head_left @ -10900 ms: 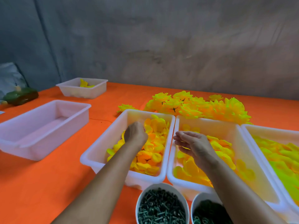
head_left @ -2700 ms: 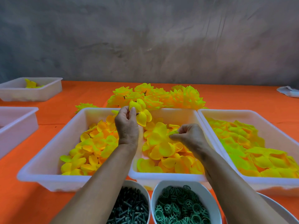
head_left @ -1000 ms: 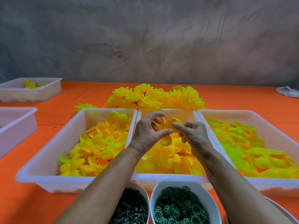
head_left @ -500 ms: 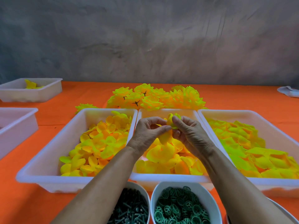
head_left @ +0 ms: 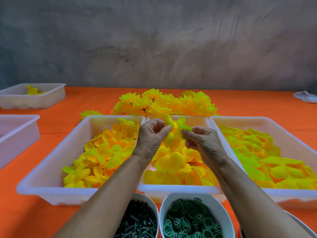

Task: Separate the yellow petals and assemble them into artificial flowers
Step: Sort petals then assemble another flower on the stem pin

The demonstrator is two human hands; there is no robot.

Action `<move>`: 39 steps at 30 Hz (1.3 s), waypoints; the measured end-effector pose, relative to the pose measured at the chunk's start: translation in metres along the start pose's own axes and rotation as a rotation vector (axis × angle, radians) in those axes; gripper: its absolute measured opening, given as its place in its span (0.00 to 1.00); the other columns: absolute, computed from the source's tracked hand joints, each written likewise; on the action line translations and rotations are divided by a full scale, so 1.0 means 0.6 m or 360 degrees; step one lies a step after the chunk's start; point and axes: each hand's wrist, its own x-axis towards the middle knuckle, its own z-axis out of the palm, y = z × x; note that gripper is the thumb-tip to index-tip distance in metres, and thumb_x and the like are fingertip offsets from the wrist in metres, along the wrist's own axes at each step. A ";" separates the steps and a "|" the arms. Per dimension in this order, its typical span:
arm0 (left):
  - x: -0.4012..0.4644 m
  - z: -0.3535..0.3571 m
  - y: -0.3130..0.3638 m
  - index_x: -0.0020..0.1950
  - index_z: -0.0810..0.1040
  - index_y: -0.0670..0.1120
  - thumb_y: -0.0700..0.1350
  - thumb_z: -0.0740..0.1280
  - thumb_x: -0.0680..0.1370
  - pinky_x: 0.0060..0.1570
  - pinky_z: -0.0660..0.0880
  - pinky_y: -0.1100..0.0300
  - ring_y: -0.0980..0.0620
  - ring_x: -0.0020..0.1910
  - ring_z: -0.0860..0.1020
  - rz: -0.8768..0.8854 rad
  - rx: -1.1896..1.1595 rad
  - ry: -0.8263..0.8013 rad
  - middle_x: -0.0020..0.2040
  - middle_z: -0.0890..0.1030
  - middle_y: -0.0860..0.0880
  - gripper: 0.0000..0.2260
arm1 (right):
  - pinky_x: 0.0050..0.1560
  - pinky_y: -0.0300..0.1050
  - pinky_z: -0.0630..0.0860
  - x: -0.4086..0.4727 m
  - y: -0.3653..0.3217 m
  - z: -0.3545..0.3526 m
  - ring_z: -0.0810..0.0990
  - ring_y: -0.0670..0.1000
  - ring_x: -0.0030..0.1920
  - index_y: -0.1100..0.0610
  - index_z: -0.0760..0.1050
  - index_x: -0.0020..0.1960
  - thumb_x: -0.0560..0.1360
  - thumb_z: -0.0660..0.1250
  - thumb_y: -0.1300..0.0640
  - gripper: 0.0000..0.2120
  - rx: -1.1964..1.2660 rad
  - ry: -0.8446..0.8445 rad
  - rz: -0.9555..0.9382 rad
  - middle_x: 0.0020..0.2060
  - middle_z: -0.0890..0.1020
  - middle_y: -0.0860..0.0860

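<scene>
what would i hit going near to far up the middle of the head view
bowl of green rings → middle tray of yellow petals → hands pinching a petal cluster → pile of finished yellow flowers → bare orange tablecloth → grey wall

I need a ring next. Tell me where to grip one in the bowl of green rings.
Pinch the rim of a ring lying on top of the green rings, coming straight down through the open mouth of the white bowl; they lie flat and tangled, so lift one topmost edge.
</scene>
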 end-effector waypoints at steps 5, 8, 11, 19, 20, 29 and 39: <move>-0.004 -0.001 0.002 0.46 0.76 0.46 0.34 0.69 0.74 0.40 0.77 0.61 0.55 0.39 0.78 0.0022 -0.0011 -0.0097 0.39 0.80 0.47 0.08 | 0.22 0.36 0.64 -0.003 0.001 0.002 0.68 0.47 0.22 0.60 0.74 0.32 0.68 0.74 0.62 0.10 -0.0051 0.0099 -0.0114 0.23 0.77 0.51; -0.005 -0.001 0.003 0.56 0.75 0.51 0.33 0.67 0.75 0.38 0.76 0.56 0.50 0.39 0.77 0.0060 0.0027 -0.0172 0.40 0.79 0.42 0.15 | 0.21 0.35 0.63 -0.003 0.000 0.004 0.67 0.46 0.22 0.58 0.72 0.29 0.67 0.75 0.61 0.13 -0.0068 0.0135 -0.0136 0.21 0.74 0.49; -0.007 0.001 0.000 0.54 0.80 0.49 0.32 0.64 0.76 0.39 0.73 0.55 0.50 0.39 0.74 0.0123 0.0193 -0.0230 0.44 0.79 0.40 0.14 | 0.21 0.35 0.62 -0.005 -0.002 0.006 0.66 0.44 0.21 0.59 0.71 0.30 0.67 0.75 0.60 0.14 -0.0047 0.0082 -0.0145 0.20 0.73 0.47; -0.009 0.002 -0.001 0.44 0.82 0.51 0.44 0.75 0.68 0.37 0.73 0.64 0.59 0.36 0.74 0.0013 0.0187 -0.0323 0.41 0.77 0.53 0.07 | 0.24 0.37 0.61 -0.012 -0.012 0.011 0.63 0.45 0.21 0.54 0.69 0.25 0.61 0.74 0.53 0.15 0.0090 -0.0170 -0.0036 0.20 0.68 0.48; -0.011 0.003 0.000 0.43 0.82 0.51 0.43 0.75 0.68 0.37 0.72 0.63 0.58 0.37 0.74 0.0009 0.0181 -0.0351 0.39 0.76 0.53 0.07 | 0.24 0.37 0.61 -0.013 -0.012 0.012 0.62 0.45 0.22 0.53 0.69 0.24 0.61 0.74 0.52 0.15 0.0079 -0.0212 -0.0027 0.20 0.68 0.48; -0.006 0.004 -0.001 0.44 0.82 0.43 0.36 0.70 0.74 0.39 0.73 0.64 0.58 0.38 0.75 0.0056 0.0145 -0.0233 0.41 0.77 0.47 0.04 | 0.28 0.36 0.71 -0.003 -0.008 0.007 0.71 0.46 0.27 0.55 0.78 0.31 0.62 0.74 0.52 0.08 0.0202 -0.0329 0.0031 0.26 0.76 0.49; 0.002 -0.005 -0.007 0.51 0.82 0.49 0.34 0.71 0.72 0.43 0.70 0.78 0.74 0.45 0.74 0.0224 0.0293 0.0174 0.45 0.77 0.56 0.12 | 0.27 0.35 0.75 -0.001 -0.006 0.004 0.81 0.45 0.28 0.55 0.78 0.37 0.64 0.74 0.63 0.07 0.0049 0.0025 0.0062 0.29 0.83 0.50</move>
